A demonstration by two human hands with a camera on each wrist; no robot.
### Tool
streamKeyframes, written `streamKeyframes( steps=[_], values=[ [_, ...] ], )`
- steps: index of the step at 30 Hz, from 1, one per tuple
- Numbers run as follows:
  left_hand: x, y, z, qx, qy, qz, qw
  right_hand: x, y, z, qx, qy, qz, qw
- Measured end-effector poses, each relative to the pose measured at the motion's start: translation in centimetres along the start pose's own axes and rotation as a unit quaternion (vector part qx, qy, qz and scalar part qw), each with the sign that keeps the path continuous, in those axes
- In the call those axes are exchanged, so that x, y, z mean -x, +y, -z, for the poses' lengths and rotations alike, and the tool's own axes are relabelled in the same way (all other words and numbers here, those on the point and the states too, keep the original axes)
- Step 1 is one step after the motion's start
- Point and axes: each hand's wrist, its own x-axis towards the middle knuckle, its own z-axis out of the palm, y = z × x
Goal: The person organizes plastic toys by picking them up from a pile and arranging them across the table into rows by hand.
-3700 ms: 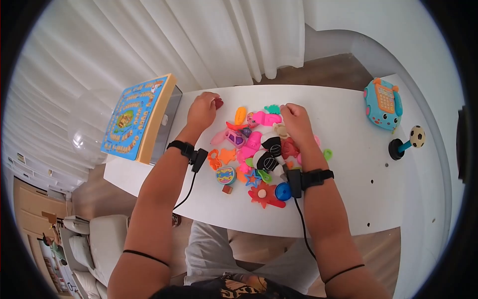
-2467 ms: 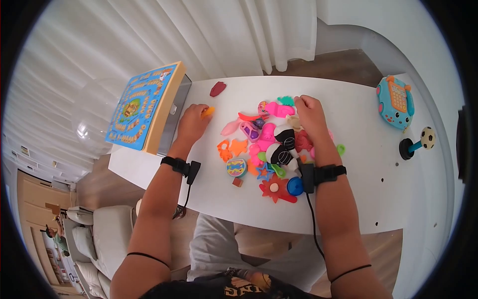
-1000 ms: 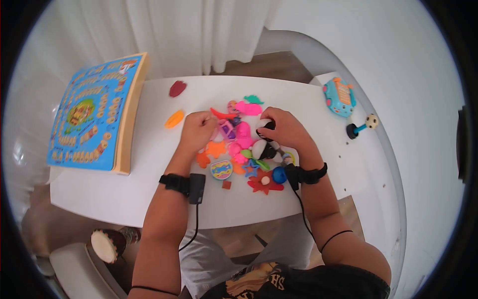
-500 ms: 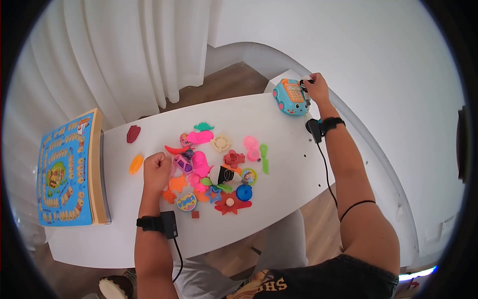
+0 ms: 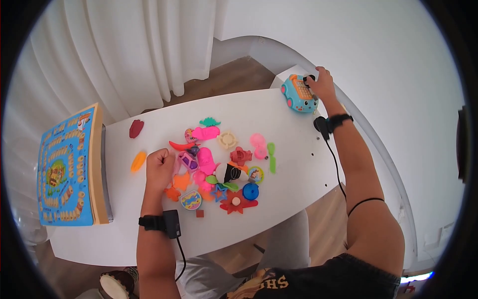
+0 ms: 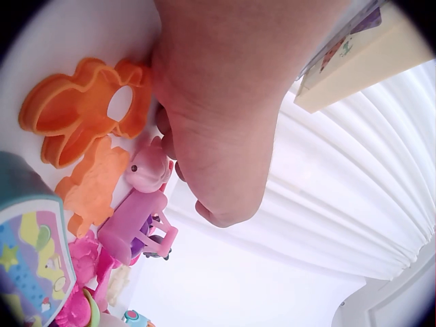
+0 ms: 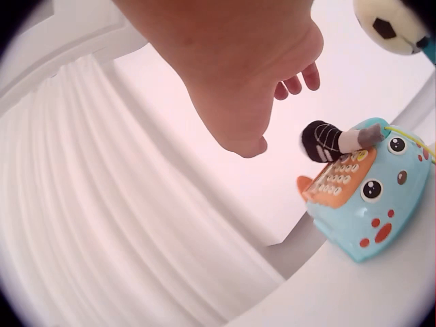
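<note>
My left hand (image 5: 160, 170) is low at the left side of a toy pile, its fingers curled at a pale pink toy animal (image 6: 148, 169) with a dark eye. In the left wrist view the fingertips are against this toy, and the hand hides part of it. At the far right corner my right hand (image 5: 322, 85) hovers over a blue toy telephone (image 7: 368, 228) with an orange keypad. In the right wrist view its fingers are spread and hold nothing. A small black, white and grey sock (image 7: 330, 143) lies across the phone's top, apart from the fingers.
Another such sock (image 5: 231, 173) lies in the pile, with a purple toy car (image 5: 188, 160) and orange cutters (image 6: 75, 109). A red piece (image 5: 136, 128) and an orange-yellow piece (image 5: 139, 162) lie left. A blue board game box (image 5: 67, 172) stands at the left edge.
My left hand set down the red and orange-yellow pieces at left, then went to the pink animal. My right hand carried a sock from the pile to the phone and let go of it.
</note>
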Motion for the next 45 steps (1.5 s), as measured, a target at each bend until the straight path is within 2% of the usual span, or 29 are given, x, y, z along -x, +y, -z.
streamKeyframes(
  steps=[2, 4, 6, 8, 11, 12, 14, 15, 16, 18, 19, 20, 22, 26, 30, 32, 34, 35, 37, 38, 41, 42, 43, 44, 45],
  values=[
    [-0.3, -1.1, 0.0, 0.031, -0.004, 0.007, 0.999, 3.7, -1.9, 2.5, -0.071, 0.031, 0.132, 0.988],
    [-0.3, -0.7, 0.0, 0.021, -0.003, 0.003, 1.0, 9.5, -4.6, 5.3, -0.142, 0.002, 0.18, 0.973],
    [-0.3, 0.0, -0.1, 0.006, -0.001, 0.006, 1.0, 15.0, -8.1, 8.5, -0.185, -0.112, 0.134, 0.967],
    [-0.1, 0.5, -0.3, 0.027, -0.003, 0.012, 1.0, 19.2, -11.2, 10.9, -0.245, -0.224, 0.102, 0.938],
    [-0.1, 0.5, -0.3, 0.014, -0.007, 0.012, 1.0, 24.0, -15.7, 12.9, -0.282, -0.259, 0.16, 0.91],
    [-0.3, 0.1, -0.2, 0.013, -0.009, 0.016, 1.0, 24.8, -17.0, 12.9, -0.283, -0.262, 0.157, 0.909],
    [-0.6, -0.4, -0.3, 0.001, 0.002, -0.008, 1.0, 25.7, -19.0, 12.9, -0.25, -0.203, 0.245, 0.914],
    [-0.5, -0.4, -0.3, 0.003, 0.001, -0.01, 1.0, 25.9, -19.4, 12.4, -0.266, -0.245, 0.213, 0.908],
    [-0.4, -0.3, -0.3, 0.015, -0.001, 0.004, 1.0, 26.2, -19.8, 11.7, -0.263, -0.242, 0.213, 0.909],
    [-0.4, 0.0, -0.3, 0.031, -0.002, 0.009, 0.999, 26.3, -20.6, 10.5, -0.205, -0.263, 0.259, 0.907],
    [-0.1, -0.1, -0.1, 0.028, -0.001, 0.016, 0.999, 26.0, -21.4, 10.8, -0.17, -0.296, 0.253, 0.905],
    [-0.5, 0.1, -0.3, 0.029, -0.001, 0.017, 0.999, 25.5, -21.3, 10.5, -0.162, -0.285, 0.254, 0.91],
    [-0.4, 0.0, -0.3, 0.031, -0.002, 0.011, 0.999, 25.6, -20.8, 9.0, -0.158, -0.384, 0.199, 0.888],
    [-0.5, -0.2, -0.4, 0.009, 0.002, 0.018, 1.0, 26.1, -20.6, 9.6, -0.201, -0.343, 0.233, 0.888],
    [-0.4, 0.0, -0.5, 0.017, 0.003, 0.012, 1.0, 26.3, -21.0, 8.5, -0.166, -0.358, 0.192, 0.898],
    [-0.1, 0.6, -0.5, 0.018, 0.002, 0.051, 0.999, 26.3, -20.5, 7.6, -0.166, -0.355, 0.187, 0.901],
    [0.0, 0.4, -0.5, 0.025, 0.002, 0.047, 0.999, 26.0, -19.9, 7.2, -0.245, -0.33, 0.178, 0.894],
    [-0.1, 0.2, -0.6, 0.032, 0.005, 0.043, 0.999, 25.2, -19.5, 7.4, -0.243, -0.328, 0.176, 0.896],
    [-0.2, -0.5, -0.4, 0.015, 0.002, 0.037, 0.999, 22.0, -18.2, 8.0, -0.276, -0.283, 0.086, 0.915],
    [-0.3, -0.8, -0.3, -0.001, 0.002, 0.033, 0.999, 20.0, -17.1, 7.7, -0.271, -0.228, 0.067, 0.933],
    [-0.4, -1.6, -0.3, -0.001, 0.009, 0.015, 1.0, 12.3, -12.9, 6.5, -0.225, -0.092, 0.031, 0.969],
    [-0.4, -1.4, -0.4, 0.0, 0.007, 0.014, 1.0, 9.5, -10.2, 4.6, -0.202, -0.05, 0.039, 0.977],
    [-0.2, -0.8, -0.4, 0.007, 0.006, 0.024, 1.0, 7.7, -9.4, 4.5, -0.215, -0.066, -0.042, 0.973],
    [-0.1, -0.4, -0.3, 0.014, 0.006, 0.033, 0.999, 6.0, -8.1, 3.8, -0.215, -0.066, -0.042, 0.974],
    [-0.1, -0.1, -0.4, 0.014, 0.006, 0.033, 0.999, 4.6, -6.5, 2.5, -0.143, -0.038, -0.039, 0.988]
  ],
)
